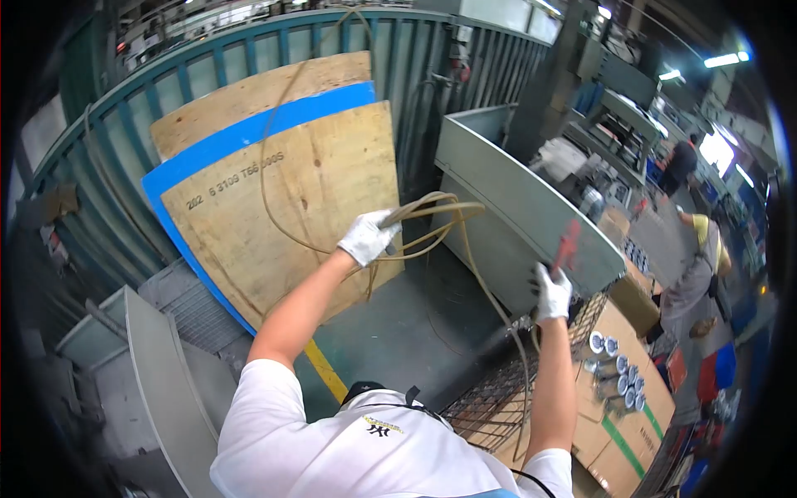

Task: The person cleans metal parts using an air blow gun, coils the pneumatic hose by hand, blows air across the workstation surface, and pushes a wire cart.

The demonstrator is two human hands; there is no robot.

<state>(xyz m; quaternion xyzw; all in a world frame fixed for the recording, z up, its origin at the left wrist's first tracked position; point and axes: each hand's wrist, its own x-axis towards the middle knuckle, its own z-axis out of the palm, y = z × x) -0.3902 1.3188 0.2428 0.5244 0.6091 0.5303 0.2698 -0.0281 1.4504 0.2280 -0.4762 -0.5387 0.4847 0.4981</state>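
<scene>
My left hand (368,238), in a white glove, is closed around several loops of a tan hose (436,205). One strand rises from the loops across the plywood board to the top of the corrugated wall; another hangs down toward my right side. My right hand (552,294), also gloved, is closed on a slim red tool (568,245) that points up. Motion blurs the tool, so its exact kind is unclear. Behind it stands a large grey metal panel (515,216).
Plywood boards (332,174) and a blue-edged sheet lean on the green corrugated wall (241,62). At right, metal cylindrical parts (623,383) stand on cardboard boxes (627,432) beside a wire mesh basket (490,398). A grey metal bin (158,373) is at left. A co-worker (693,270) bends at far right.
</scene>
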